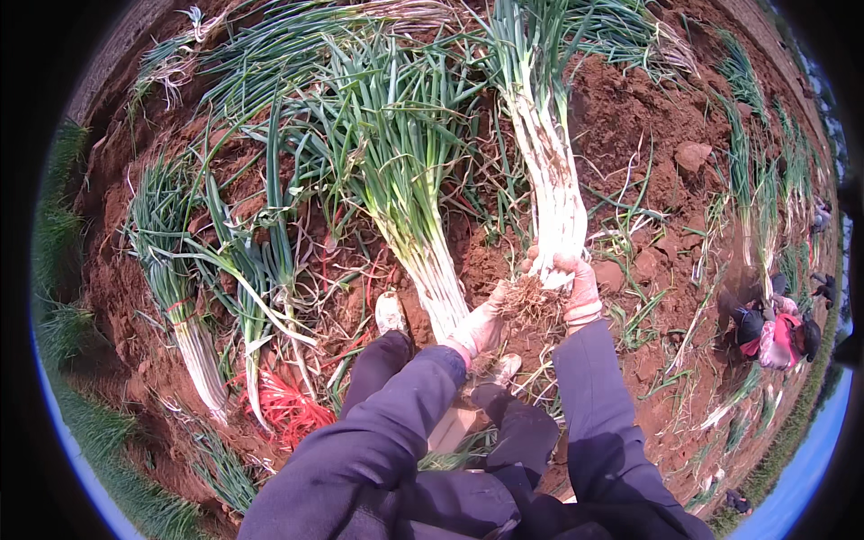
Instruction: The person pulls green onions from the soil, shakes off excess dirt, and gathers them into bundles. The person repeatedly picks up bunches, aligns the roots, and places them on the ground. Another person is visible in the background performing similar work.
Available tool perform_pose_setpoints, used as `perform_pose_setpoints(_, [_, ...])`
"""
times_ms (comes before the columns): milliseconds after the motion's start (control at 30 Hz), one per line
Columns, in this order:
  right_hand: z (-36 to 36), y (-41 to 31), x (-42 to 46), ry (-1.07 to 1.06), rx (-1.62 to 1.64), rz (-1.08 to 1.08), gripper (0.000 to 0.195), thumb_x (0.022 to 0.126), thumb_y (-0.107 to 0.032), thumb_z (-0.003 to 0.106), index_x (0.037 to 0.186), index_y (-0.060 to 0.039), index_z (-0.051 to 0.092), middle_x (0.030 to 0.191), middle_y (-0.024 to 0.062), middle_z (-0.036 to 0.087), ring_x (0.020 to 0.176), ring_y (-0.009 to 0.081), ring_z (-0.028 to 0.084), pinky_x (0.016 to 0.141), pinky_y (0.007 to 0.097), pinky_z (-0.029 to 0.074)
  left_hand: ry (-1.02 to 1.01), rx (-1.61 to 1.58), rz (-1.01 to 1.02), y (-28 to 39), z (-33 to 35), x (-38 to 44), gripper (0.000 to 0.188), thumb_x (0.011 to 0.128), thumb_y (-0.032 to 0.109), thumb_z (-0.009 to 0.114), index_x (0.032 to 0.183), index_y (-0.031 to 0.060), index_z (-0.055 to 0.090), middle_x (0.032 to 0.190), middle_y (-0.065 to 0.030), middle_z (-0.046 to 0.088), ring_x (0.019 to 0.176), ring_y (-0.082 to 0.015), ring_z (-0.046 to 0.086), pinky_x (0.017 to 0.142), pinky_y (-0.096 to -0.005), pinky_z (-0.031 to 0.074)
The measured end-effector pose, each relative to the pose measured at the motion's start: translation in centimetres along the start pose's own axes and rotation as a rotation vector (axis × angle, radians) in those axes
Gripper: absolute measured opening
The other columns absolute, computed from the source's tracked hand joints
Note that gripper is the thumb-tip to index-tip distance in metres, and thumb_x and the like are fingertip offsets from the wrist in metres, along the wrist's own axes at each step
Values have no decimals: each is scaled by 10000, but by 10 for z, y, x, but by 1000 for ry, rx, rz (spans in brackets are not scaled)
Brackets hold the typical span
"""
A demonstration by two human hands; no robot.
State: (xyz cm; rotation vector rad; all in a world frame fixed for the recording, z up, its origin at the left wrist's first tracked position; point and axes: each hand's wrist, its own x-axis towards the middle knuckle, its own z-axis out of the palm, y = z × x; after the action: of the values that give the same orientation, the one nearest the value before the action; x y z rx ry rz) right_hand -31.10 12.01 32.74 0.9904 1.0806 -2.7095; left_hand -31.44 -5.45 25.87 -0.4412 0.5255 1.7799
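Observation:
Both hands wear pale, soil-stained gloves and meet at the root end of a bunch of green onions (547, 169). My right hand (582, 287) grips the white stalk bases from the right. From the left, my left hand (482, 327) has its fingers in the brown tangled roots (533, 300), which partly hide the fingertips. The bunch's green leaves point away from me. Just left of it lies another thick bunch of green onions (412, 196), its white lower end running behind my left hand.
A tied green onion bunch (196, 351) lies at left, beside loose stalks and a heap of red plastic strips (287, 408). More onions (283, 61) lie across the far soil. Clods (693, 156) dot the right side. A person in pink (779, 337) is bent over at far right.

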Motion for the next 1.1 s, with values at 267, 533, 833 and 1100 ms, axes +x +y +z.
perform_pose_setpoints(267, [-159,242,-49,148,73,432,431,766,-117,670,1151,74,635,972,181,721,860,275,714,810,382,593,152,-158,-219,-83,-192,123,331,982,232,583,1258,50,605,1166,-123,686,1065,-276,661,916,-455,546])
perform_pose_setpoints(533, [-119,227,-112,186,-201,106,469,711,-65,701,1156,68,632,966,168,724,839,255,719,786,383,596,360,673,177,8,-155,239,280,895,278,674,999,19,673,845,-91,691,704,-259,679,665,-377,560])
perform_pose_setpoints(833, [-106,246,-162,81,-102,109,535,703,-121,720,1199,48,608,999,179,715,867,277,710,802,385,583,708,2036,644,90,-179,231,313,925,207,482,1018,43,732,988,-174,726,963,-321,700,871,-393,552])
perform_pose_setpoints(1100, [-140,256,-177,20,-267,213,441,725,-25,741,1153,20,644,998,120,726,900,209,697,829,333,556,1004,1760,742,189,-200,251,276,956,274,541,1093,112,717,1014,-157,727,964,-326,696,826,-409,523])
